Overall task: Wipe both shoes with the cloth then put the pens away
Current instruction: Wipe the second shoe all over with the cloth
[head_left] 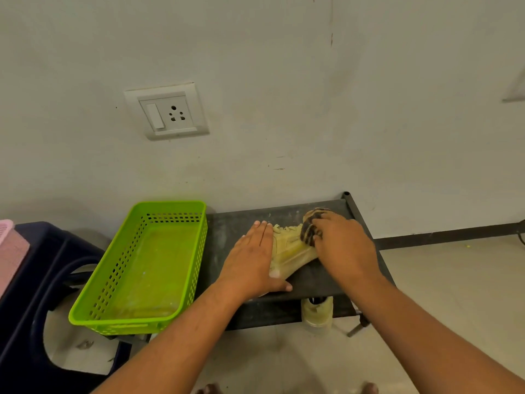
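Top shelf of a dark, dust-streaked rack [233, 231], set against a pale scuffed wall [284, 109]; a beige shoe [289, 248] lies diagonally on it; your left hand [252, 257] rests flat on the shoe's left side, fingers straight and together; your right hand [343, 245] grasps the striped cloth [309, 223], fingers curled round it, pressing it to the shoe's far end. A second shoe [316, 311] stands on the tier below, partly hidden. A green perforated basket [127, 251] sits just left of the rack; a wall socket [167, 112] above it; a dark blue stool [34, 265] at far left; pale floor [454, 280] to the right.
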